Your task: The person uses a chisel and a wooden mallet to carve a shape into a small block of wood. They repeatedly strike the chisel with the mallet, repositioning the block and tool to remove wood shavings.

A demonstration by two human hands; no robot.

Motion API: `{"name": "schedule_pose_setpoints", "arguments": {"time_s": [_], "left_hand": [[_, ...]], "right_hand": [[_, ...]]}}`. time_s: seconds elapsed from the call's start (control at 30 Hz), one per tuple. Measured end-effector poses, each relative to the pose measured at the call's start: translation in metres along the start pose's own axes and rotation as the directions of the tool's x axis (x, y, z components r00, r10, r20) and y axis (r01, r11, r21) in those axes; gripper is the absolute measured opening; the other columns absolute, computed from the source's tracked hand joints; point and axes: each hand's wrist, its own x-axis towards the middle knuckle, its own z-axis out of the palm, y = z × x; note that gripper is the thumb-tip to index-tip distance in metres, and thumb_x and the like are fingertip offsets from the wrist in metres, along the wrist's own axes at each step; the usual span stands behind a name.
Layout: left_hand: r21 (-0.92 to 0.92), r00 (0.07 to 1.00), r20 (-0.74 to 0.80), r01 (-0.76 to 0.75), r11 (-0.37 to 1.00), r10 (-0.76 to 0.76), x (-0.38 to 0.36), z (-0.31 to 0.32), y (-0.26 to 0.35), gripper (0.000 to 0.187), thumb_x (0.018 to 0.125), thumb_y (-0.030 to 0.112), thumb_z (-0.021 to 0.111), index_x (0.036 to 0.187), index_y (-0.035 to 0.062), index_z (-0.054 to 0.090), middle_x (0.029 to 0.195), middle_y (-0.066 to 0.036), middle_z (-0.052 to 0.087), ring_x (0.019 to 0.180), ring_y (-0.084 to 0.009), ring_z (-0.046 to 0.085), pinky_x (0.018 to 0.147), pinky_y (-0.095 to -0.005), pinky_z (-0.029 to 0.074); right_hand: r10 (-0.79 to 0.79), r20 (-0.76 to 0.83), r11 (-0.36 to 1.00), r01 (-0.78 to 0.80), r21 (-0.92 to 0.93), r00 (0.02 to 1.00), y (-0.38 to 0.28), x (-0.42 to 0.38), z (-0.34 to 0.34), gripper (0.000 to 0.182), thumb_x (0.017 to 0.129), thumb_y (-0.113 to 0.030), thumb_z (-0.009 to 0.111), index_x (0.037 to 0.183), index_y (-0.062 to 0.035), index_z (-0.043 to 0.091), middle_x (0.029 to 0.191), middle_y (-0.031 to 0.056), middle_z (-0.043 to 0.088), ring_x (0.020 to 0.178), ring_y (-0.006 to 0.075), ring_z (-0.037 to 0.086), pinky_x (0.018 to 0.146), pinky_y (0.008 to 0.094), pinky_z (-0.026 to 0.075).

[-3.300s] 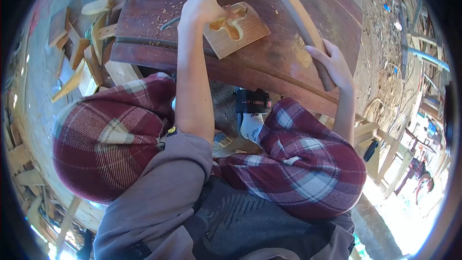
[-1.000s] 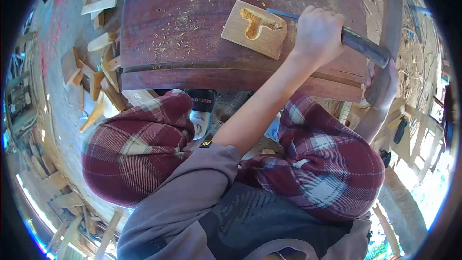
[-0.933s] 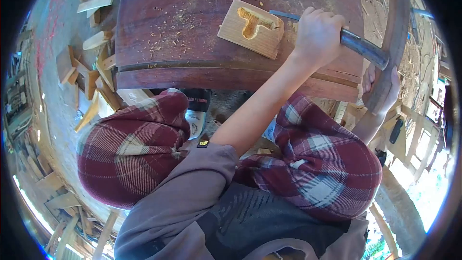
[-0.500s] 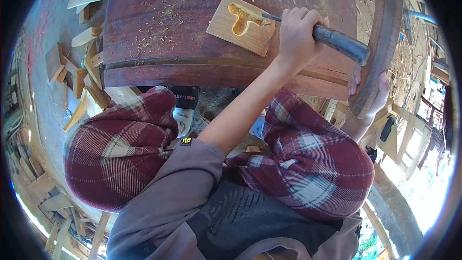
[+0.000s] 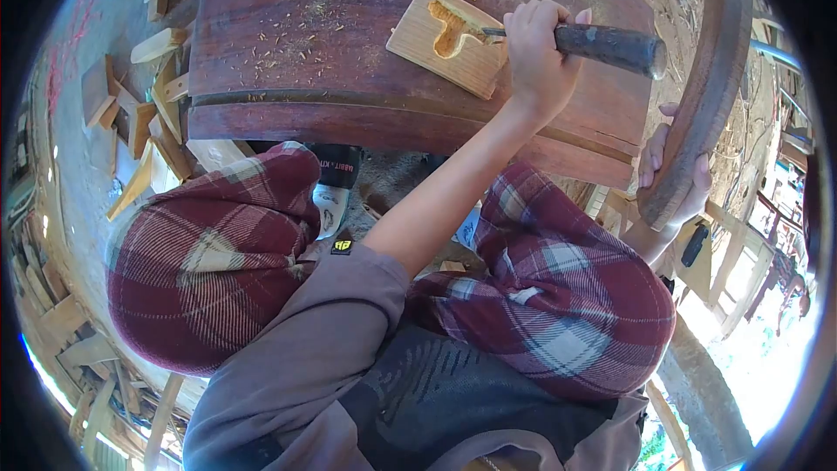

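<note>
My left hand is wrapped round a chisel with a dark, thick handle. The chisel's thin blade tip rests at the right end of the carved hollow in a light wooden block. The hollow is yellowish and curved, with several lobes. The block lies tilted on the dark red wooden bench. At the right, beyond the bench edge, my right hand grips the lower end of a long brown wooden bar, fingers on both sides of it.
Wood shavings are scattered over the bench. Wooden offcuts lie on the ground at the left. My knees in checked cloth are close below the bench edge. More timber stands at the right.
The wooden bar and my right hand have moved slightly right. The chisel handle has swung up to lie more level. The block appears a little further right and up as the view shifted.
</note>
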Motion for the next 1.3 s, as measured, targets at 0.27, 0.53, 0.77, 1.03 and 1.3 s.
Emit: {"name": "schedule_pose_setpoints", "arguments": {"time_s": [0.27,0.53,0.77,1.03,1.3], "left_hand": [[-0.012,1.000,-0.024,0.006,1.000,-0.006,0.001,0.004,-0.002,0.025,0.088,0.021,0.067,0.075,0.0078,0.050,0.070,-0.009,0.051,0.071,-0.0310,0.049,0.069,-0.0398,0.034],[-0.001,0.994,-0.048,0.096,0.995,-0.096,0.008,0.010,0.001,0.023,0.087,0.020,0.066,0.075,0.0078,0.050,0.072,-0.009,0.052,0.073,-0.0310,0.050,0.070,-0.0390,0.033],[0.005,0.992,-0.066,0.106,0.994,-0.105,0.009,0.014,0.001,0.022,0.085,0.017,0.068,0.075,0.0084,0.050,0.071,-0.009,0.052,0.075,-0.0303,0.050,0.071,-0.0390,0.032],[0.038,0.994,-0.055,0.097,0.995,-0.095,0.010,0.017,-0.002,0.020,0.083,0.015,0.069,0.078,0.0087,0.052,0.072,-0.008,0.053,0.074,-0.0300,0.050,0.071,-0.0389,0.032],[0.059,0.994,-0.021,0.110,0.992,-0.109,0.008,0.021,-0.003,0.023,0.072,0.009,0.075,0.081,0.0089,0.054,0.076,-0.008,0.056,0.079,-0.0300,0.054,0.073,-0.0394,0.034]], "right_hand": [[-0.210,-0.221,0.950,0.146,-0.274,0.953,-0.019,-0.019,0.015,0.076,0.072,-0.047,0.057,0.120,0.0110,0.045,0.080,0.0108,0.050,0.050,0.0140,0.045,0.041,0.0228,0.038],[-0.045,0.069,0.872,0.073,-0.484,0.997,-0.025,-0.013,-0.025,0.056,0.079,-0.024,0.066,0.123,0.0056,0.051,0.104,0.0164,0.056,0.096,0.0219,0.053,0.084,0.0325,0.041],[-0.099,-0.283,0.715,-0.130,-0.687,0.954,-0.027,-0.026,0.016,0.055,0.073,-0.029,0.067,0.116,0.0043,0.055,0.099,0.0157,0.058,0.086,0.0204,0.057,0.072,0.0344,0.045],[-0.095,-0.034,0.840,0.062,-0.540,0.995,-0.040,-0.016,-0.020,0.043,0.078,-0.018,0.060,0.113,0.0061,0.051,0.094,0.0117,0.055,0.074,0.0187,0.055,0.066,0.0298,0.043],[-0.262,-0.136,0.863,0.169,-0.476,0.955,-0.052,-0.018,0.024,0.047,0.081,-0.028,0.060,0.111,0.0077,0.053,0.064,0.0040,0.052,0.049,0.0110,0.047,0.046,0.0214,0.036]]}}
